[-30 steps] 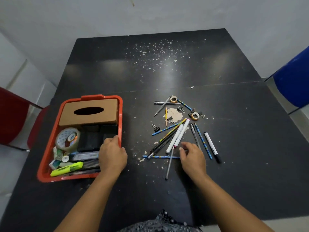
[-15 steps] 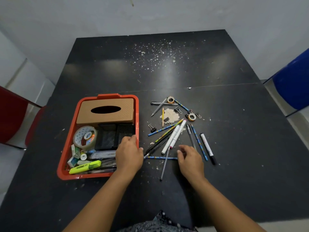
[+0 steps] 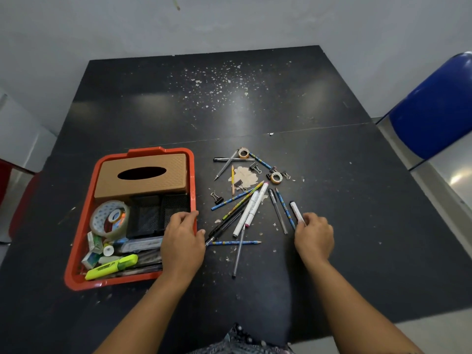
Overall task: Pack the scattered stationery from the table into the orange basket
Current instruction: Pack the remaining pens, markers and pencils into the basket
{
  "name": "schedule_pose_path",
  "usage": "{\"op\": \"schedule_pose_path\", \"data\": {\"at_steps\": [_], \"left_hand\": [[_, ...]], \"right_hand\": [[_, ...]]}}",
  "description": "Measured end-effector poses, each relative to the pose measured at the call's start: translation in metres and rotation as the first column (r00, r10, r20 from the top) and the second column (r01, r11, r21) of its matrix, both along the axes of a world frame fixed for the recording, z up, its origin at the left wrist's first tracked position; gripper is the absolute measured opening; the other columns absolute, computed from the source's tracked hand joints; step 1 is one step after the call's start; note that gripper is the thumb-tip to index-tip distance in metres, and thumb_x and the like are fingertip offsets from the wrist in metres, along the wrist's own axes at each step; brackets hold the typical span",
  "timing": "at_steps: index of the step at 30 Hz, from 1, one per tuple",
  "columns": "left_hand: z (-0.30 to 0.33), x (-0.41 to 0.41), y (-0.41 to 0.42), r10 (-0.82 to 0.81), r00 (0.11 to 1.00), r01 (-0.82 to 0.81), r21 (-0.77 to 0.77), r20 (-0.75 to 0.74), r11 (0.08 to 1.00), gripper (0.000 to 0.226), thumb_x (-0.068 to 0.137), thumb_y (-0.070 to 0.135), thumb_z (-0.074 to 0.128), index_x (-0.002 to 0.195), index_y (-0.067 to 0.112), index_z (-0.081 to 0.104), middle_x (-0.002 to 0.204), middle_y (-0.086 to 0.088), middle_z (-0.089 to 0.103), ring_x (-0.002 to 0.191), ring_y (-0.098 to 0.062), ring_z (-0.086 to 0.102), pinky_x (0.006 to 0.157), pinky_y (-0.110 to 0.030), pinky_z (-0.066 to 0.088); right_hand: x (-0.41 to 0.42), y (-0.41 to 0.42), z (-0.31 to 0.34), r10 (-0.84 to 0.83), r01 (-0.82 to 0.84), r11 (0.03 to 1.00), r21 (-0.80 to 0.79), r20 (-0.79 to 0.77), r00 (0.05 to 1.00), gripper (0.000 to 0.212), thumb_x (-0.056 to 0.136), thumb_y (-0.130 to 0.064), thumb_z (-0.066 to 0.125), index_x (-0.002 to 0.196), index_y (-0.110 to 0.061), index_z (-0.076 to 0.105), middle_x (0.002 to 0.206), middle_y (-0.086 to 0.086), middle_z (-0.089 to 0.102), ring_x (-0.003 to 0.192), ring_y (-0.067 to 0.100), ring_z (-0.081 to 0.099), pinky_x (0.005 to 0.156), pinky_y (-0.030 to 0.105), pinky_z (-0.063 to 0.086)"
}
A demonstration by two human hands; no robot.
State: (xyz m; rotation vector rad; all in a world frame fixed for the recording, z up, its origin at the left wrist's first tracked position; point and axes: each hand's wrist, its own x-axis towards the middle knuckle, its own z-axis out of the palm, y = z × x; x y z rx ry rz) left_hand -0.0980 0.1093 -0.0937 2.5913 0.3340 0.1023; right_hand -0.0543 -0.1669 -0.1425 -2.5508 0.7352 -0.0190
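Near the counter's (image 3: 357,200) front edge, left hand (image 3: 182,242) grips the orange basket's (image 3: 76,251) rim; right hand (image 3: 314,237) pinches a white marker (image 3: 296,210).

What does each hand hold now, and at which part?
Left hand grips the orange basket at its right rim. Right hand pinches the white marker at its near end.

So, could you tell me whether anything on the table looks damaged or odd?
Yes: the black table is chipped, with a bare pale patch under the scattered stationery and pale flakes across its far half.
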Motion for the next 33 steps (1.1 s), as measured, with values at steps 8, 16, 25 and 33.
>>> {"op": "schedule_pose_path", "data": {"at_steps": [8, 16, 25, 33], "left_hand": [[-0.004, -0.004, 0.007, -0.034, 0.999, 0.035, -0.041, 0.03, 0.999, 0.037, 0.087, 0.023, 0.07, 0.122, 0.016, 0.064, 0.121, 0.003, 0.054, 0.1, -0.018, 0.058, 0.083, -0.037, 0.054], [0.004, -0.021, 0.025, -0.169, 0.98, 0.18, -0.11, 0.103, 0.977, 0.031, 0.089, 0.023, 0.068, 0.12, 0.018, 0.066, 0.123, 0.012, 0.055, 0.101, -0.007, 0.057, 0.085, -0.02, 0.048], [0.013, -0.05, 0.08, -0.072, 0.964, 0.11, -0.136, 0.254, 0.985, 0.022, 0.088, 0.015, 0.068, 0.11, 0.015, 0.07, 0.111, 0.01, 0.06, 0.101, -0.004, 0.058, 0.086, -0.018, 0.047], [0.006, -0.084, 0.153, 0.18, 0.918, -0.174, -0.049, 0.354, 0.984, 0.025, 0.083, 0.02, 0.055, 0.101, 0.015, 0.072, 0.103, 0.003, 0.068, 0.096, -0.015, 0.061, 0.083, -0.031, 0.044]], "right_hand": [[-0.002, -0.011, -0.009, 0.006, -0.004, 1.0, 0.027, -0.086, 0.996, 0.02, 0.093, -0.028, 0.054, 0.103, -0.02, 0.07, 0.103, 0.008, 0.064, 0.094, 0.029, 0.059, 0.075, 0.036, 0.049], [0.004, -0.01, -0.003, -0.006, 0.008, 1.0, 0.017, -0.119, 0.993, 0.02, 0.09, -0.026, 0.051, 0.095, -0.019, 0.07, 0.096, 0.01, 0.064, 0.078, 0.027, 0.052, 0.065, 0.032, 0.043], [-0.004, 0.085, 0.043, 0.136, -0.163, 0.944, 0.286, 0.112, 0.984, 0.014, 0.091, -0.025, 0.059, 0.1, -0.019, 0.067, 0.09, -0.001, 0.068, 0.076, 0.017, 0.058, 0.065, 0.028, 0.039], [-0.036, 0.212, 0.072, 0.558, -0.634, 0.709, 0.308, 0.304, 0.772, 0.009, 0.09, -0.029, 0.063, 0.097, -0.028, 0.068, 0.078, -0.014, 0.063, 0.07, 0.003, 0.057, 0.065, 0.025, 0.047]]}}
